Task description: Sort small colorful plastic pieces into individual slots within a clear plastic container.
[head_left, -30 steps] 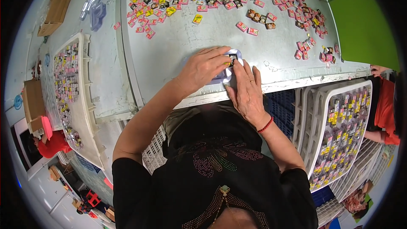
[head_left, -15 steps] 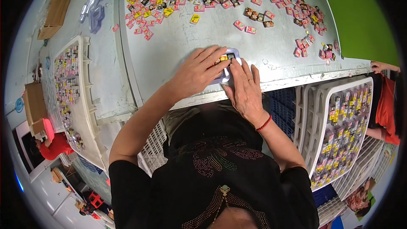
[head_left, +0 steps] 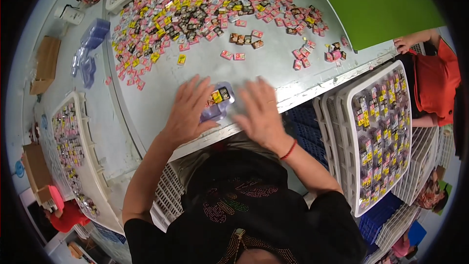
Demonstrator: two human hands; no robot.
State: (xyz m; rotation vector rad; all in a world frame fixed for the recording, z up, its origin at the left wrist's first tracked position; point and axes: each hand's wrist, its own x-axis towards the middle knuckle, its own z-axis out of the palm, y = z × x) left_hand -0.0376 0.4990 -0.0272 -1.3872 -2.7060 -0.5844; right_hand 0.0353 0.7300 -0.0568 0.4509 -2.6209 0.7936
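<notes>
Blister tray (head_left: pixel 218 103) on table (head_left: pixel 161 93) between both hands, packets (head_left: pixel 205 5) behind

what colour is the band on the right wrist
Red: a thin red band around the wrist of the right hand, clearest in the head view.

Small pink, yellow, black packets (head_left: pixel 205 10) heaped on table; clear blister pack (head_left: pixel 218 103) near edge.

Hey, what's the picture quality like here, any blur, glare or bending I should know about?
Head view: the right hand is smeared by motion blur, the left hand less so; the small packets on the grey table stay fairly sharp. Head view: fisheye bends the table edge and the white trays toward a black rim. Head view: lighting is even, shadows soft, no strong glare.
</notes>
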